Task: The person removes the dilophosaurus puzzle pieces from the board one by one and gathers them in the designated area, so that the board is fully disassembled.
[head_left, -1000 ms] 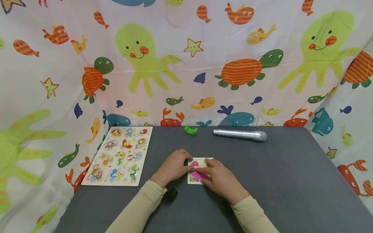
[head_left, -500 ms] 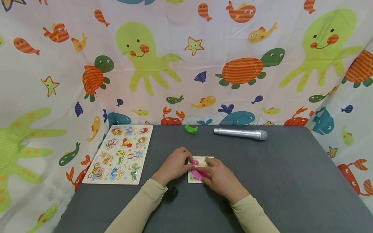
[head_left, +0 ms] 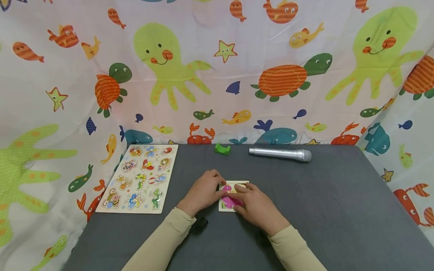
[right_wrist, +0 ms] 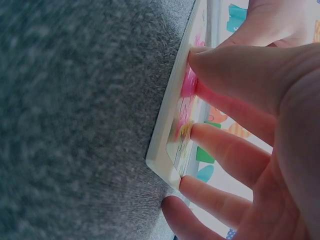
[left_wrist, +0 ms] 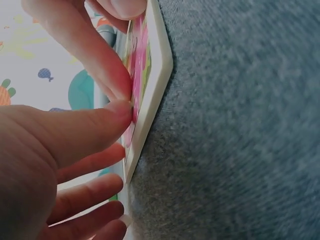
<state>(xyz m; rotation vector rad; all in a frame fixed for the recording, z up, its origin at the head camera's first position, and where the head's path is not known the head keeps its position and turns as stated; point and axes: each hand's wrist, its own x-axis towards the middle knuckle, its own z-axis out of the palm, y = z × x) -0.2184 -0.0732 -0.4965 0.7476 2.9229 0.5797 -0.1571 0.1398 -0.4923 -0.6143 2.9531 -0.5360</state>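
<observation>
A small square picture puzzle (head_left: 228, 206) with a pink dinosaur on it lies flat on the grey table, between both hands. My left hand (head_left: 206, 191) is at its left side; in the left wrist view the thumb (left_wrist: 107, 122) touches the pink picture and the index fingertip is at the board, with the other fingers apart below. From the right, my right hand (head_left: 259, 207) reaches over the puzzle. Its thumb (right_wrist: 220, 65) and several fingertips press on the picture, and the little finger is beside the board. The hands hide parts of the picture.
At the left lies a large puzzle board (head_left: 137, 178) with insect pictures. A green curved block (head_left: 222, 149) and a silver microphone (head_left: 279, 154) lie along the back edge. A sea-animal cloth (head_left: 217, 86) hangs behind. A small black object (head_left: 200, 224) is by the left wrist.
The right hand's fingers have shifted slightly over the puzzle, toward the left and its upper part. The left hand stays about where it was. The whole view has shifted a little.
</observation>
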